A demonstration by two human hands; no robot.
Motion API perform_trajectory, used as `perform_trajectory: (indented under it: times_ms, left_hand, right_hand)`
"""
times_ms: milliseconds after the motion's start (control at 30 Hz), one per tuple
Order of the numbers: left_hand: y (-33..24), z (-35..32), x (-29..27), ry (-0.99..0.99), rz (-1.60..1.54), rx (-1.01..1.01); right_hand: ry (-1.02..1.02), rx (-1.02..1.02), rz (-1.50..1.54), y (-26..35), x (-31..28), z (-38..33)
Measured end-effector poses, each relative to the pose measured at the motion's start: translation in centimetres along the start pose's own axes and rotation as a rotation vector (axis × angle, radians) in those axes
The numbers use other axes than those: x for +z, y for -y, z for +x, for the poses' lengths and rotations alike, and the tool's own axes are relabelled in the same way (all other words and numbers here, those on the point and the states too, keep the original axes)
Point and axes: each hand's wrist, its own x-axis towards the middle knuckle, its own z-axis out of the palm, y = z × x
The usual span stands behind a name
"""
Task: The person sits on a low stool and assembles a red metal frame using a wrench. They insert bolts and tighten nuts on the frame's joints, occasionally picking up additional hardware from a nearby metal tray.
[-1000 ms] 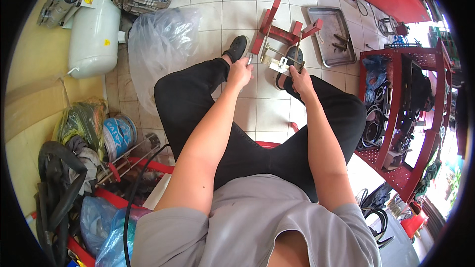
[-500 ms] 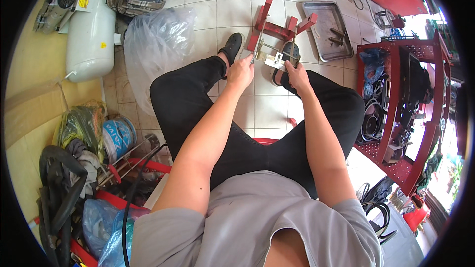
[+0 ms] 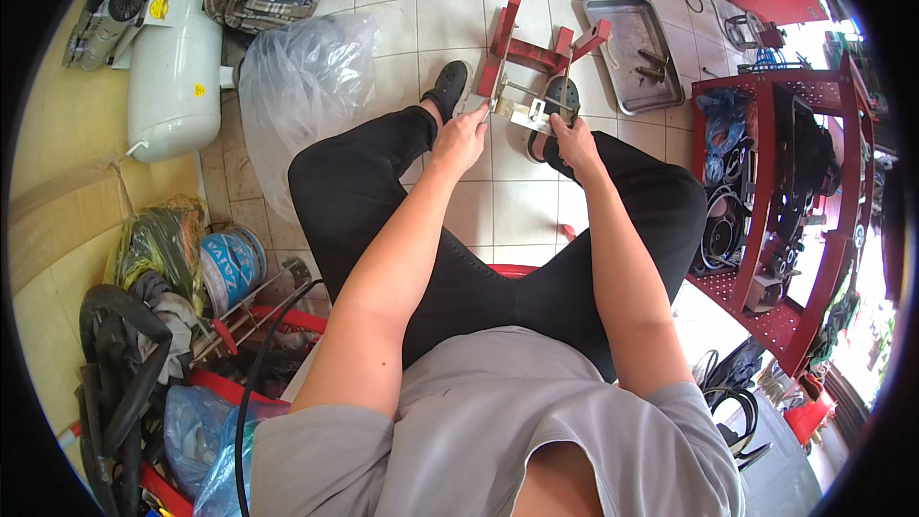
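Observation:
A red metal stand (image 3: 536,56) stands on the tiles between my feet, with thin rods running along it. At its near end is a silver slotted metal plate (image 3: 529,116). My right hand (image 3: 576,146) is closed on the plate's right end, thumb and fingers pinching it. At the left end, beside the stand's red leg, my left hand (image 3: 459,142) is closed on a small metal part, mostly hidden by the fingers. My right shoe (image 3: 563,96) shows behind the rods.
A metal tray (image 3: 632,86) with cylindrical metal parts lies beyond the stand. To the right rises a red perforated shelf rack (image 3: 732,292). On the left are a clear plastic bag (image 3: 306,67), a white tank (image 3: 172,86) and a blue-and-white can (image 3: 233,270).
Both hands keep their places on the metal parts, and the stand looks unmoved. The whole view has shifted very slightly.

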Motion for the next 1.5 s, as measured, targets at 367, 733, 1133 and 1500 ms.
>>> perform_trajectory:
  times_ms: [367,733,1133,1500]
  left_hand:
    - [-2.6,0.5,-0.7,-0.063,0.093,-0.124]
    - [-3.7,2.2,-1.3,0.041,-0.024,-0.207]
    - [-0.3,3.4,1.6,-0.086,-0.435,-0.419]
    - [1.3,3.8,2.9,-0.067,-0.665,-0.292]
  right_hand:
    - [0.002,0.007,0.001,0.1,-0.2,0.1]
    - [-0.084,-0.062,-0.037,-1.6,0.4,1.3]
    - [-0.016,-0.031,-0.004,-1.0,0.0,0.9]
    - [-0.053,-0.063,0.016,-1.7,0.4,1.4]
